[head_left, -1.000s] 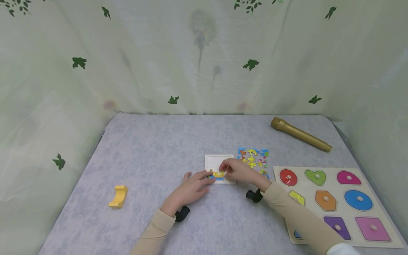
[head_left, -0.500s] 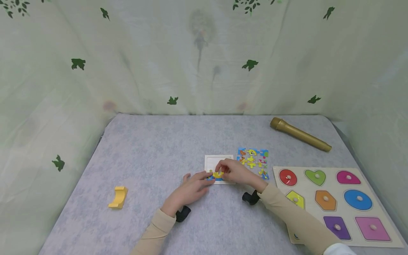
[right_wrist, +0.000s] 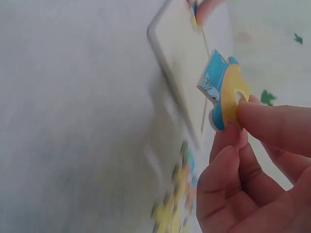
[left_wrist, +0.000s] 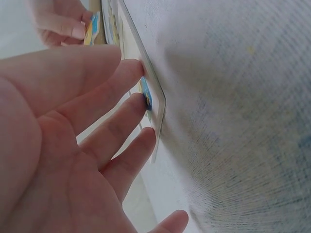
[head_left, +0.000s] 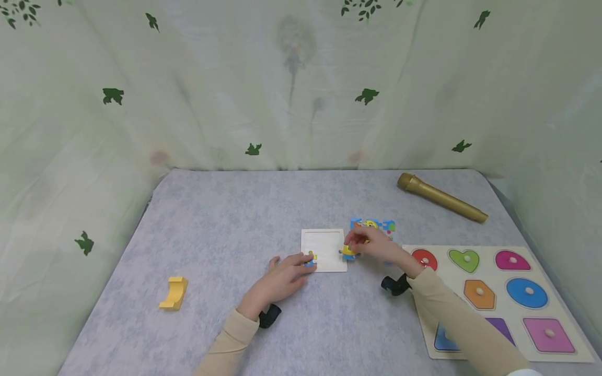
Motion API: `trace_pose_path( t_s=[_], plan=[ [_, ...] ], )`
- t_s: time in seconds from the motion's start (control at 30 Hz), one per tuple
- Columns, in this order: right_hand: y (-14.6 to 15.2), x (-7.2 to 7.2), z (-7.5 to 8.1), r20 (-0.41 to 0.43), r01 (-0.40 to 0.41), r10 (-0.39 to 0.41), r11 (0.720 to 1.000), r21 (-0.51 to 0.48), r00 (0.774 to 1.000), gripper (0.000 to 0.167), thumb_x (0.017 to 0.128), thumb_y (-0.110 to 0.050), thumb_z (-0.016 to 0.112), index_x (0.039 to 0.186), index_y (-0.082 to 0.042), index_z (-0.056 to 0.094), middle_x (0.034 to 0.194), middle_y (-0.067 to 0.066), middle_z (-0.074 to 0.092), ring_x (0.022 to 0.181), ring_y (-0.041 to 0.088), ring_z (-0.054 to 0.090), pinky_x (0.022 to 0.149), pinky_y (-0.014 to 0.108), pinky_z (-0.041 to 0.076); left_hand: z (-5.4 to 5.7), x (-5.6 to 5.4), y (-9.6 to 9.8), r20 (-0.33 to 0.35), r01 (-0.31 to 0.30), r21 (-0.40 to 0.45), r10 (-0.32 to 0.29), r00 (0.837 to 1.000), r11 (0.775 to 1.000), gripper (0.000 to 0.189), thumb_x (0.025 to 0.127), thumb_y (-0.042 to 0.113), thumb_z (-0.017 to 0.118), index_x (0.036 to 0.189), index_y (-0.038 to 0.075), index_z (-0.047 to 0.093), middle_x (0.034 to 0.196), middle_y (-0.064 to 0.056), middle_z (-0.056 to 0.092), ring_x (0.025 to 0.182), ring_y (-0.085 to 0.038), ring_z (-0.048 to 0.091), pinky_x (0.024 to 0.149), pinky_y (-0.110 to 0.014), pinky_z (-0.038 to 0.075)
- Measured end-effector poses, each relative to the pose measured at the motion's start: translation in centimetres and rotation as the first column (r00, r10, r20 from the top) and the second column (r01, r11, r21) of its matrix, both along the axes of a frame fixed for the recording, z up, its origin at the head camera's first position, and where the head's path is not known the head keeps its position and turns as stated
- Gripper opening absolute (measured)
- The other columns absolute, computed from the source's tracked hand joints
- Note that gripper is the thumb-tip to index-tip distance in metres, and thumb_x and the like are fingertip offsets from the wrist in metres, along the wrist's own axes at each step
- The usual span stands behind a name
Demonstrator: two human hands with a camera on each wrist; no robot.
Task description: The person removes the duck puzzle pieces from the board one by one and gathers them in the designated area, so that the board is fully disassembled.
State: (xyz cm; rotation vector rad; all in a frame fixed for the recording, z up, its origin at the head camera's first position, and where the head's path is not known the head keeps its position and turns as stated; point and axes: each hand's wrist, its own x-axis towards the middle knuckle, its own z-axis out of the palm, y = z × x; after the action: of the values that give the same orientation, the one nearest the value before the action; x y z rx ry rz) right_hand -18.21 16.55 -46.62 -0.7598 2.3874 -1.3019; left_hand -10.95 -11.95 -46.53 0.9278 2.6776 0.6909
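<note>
A white puzzle tray (head_left: 324, 240) lies flat near the middle of the table. My left hand (head_left: 281, 279) rests its nearly straight fingertips on the tray's lower left corner, over a small blue and yellow jigsaw piece (head_left: 310, 259); in the left wrist view, fingertips press on the tray edge and on this jigsaw piece (left_wrist: 146, 92). Just beyond the tray's right edge, my right hand (head_left: 371, 244) pinches another yellow and blue jigsaw piece (right_wrist: 224, 92) between thumb and fingers, tilted up off the table.
More loose jigsaw pieces (head_left: 388, 225) lie right of the tray, partly hidden by the right hand. A knobbed shape board (head_left: 510, 287) is at the right, under the right forearm. A gold toy microphone (head_left: 442, 197) lies behind it. A yellow curved block (head_left: 174, 293) sits at left.
My right hand has moved from over the tray to its right side, lifting the yellow and blue jigsaw piece out of the bottom row. My left hand has stayed in place.
</note>
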Motion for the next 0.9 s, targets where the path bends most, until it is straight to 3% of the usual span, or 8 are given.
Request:
trace_pose_path(
  t_s=[0.2,0.33,0.8,0.9],
  plan=[
    [3.4,-0.1,0.1,0.056,0.03,-0.034,0.998,0.058,0.998,0.011,0.089,-0.001,0.061,0.099,-0.001,0.066,0.088,0.005,0.061,0.076,0.016,0.054,0.065,0.028,0.046,-0.2,0.0,-0.1,-0.006,0.005,0.017,-0.005,1.0,1.0,0.035,0.096,0.013,0.059,0.13,0.007,0.061,0.145,-0.01,0.044,0.133,-0.031,0.037,0.097,-0.07,0.018],
    [4.4,-0.2,0.1,0.041,0.026,-0.031,0.993,0.112,0.999,0.01,0.088,-0.001,0.062,0.097,-0.001,0.067,0.086,0.003,0.062,0.073,0.016,0.052,0.064,0.029,0.046,-0.2,0.0,-0.1,-0.008,0.005,0.02,-0.005,1.0,1.0,0.035,0.096,0.013,0.059,0.13,0.007,0.061,0.145,-0.01,0.043,0.133,-0.031,0.037,0.097,-0.07,0.018],
    [4.3,-0.1,-0.4,0.024,0.027,-0.033,0.976,0.216,0.999,0.015,0.086,0.006,0.058,0.09,-0.006,0.065,0.077,-0.001,0.057,0.067,0.015,0.05,0.062,0.028,0.044,-0.5,0.1,-0.1,-0.007,-0.002,0.039,0.002,1.0,0.999,0.036,0.096,0.014,0.058,0.131,0.008,0.06,0.145,-0.011,0.043,0.134,-0.032,0.036,0.098,-0.068,0.018],
    [4.0,-0.1,-0.2,-0.01,0.036,-0.035,0.973,0.229,0.999,0.014,0.087,0.004,0.059,0.092,-0.007,0.066,0.079,-0.002,0.057,0.069,0.014,0.05,0.063,0.029,0.044,-0.5,0.1,-0.2,-0.011,-0.002,0.036,0.003,1.0,0.999,0.035,0.096,0.014,0.058,0.131,0.008,0.06,0.145,-0.011,0.043,0.134,-0.032,0.035,0.098,-0.068,0.018]
  ],
)
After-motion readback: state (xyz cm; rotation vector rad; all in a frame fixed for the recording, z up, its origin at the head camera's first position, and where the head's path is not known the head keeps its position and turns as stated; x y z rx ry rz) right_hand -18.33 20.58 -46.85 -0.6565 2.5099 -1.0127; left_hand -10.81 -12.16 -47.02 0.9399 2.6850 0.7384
